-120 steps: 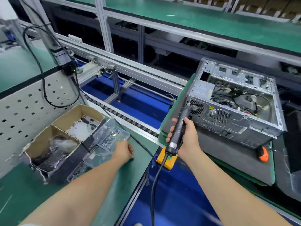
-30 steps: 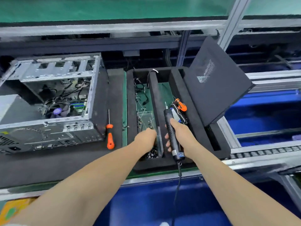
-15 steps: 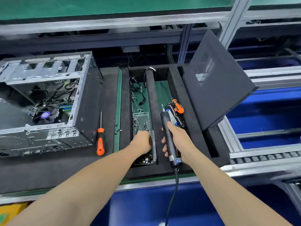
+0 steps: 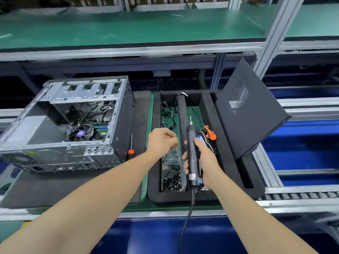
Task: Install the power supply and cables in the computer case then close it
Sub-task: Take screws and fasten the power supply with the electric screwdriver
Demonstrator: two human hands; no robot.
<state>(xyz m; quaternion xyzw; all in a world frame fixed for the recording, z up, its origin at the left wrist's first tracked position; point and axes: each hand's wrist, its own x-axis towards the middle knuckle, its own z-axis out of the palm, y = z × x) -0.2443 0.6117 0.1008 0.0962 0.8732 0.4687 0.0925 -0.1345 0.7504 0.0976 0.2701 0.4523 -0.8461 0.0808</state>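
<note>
The open computer case (image 4: 117, 129) lies on its side at the left, with a grey power supply (image 4: 33, 129) and tangled cables inside. Its black side panel (image 4: 245, 114) leans upright at the right end of the black foam tray (image 4: 225, 153). My right hand (image 4: 207, 160) grips a black corded electric screwdriver (image 4: 191, 149), tip pointing away from me. My left hand (image 4: 161, 142) hovers over the far end of a clear screw box (image 4: 172, 178) in the tray. Its fingertips are pinched on something tiny, apparently a screw.
An orange-handled screwdriver (image 4: 131, 153) lies on the dark mat between case and tray. An orange-and-black tool (image 4: 210, 133) and loose black cables (image 4: 167, 114) sit in the tray slots. Conveyor rollers (image 4: 302, 196) run at the right; a green shelf (image 4: 146, 28) spans behind.
My left hand has lifted out of the screw box's near compartment and moved toward its far end with fingertips pinched. The right hand keeps its hold on the electric screwdriver.
</note>
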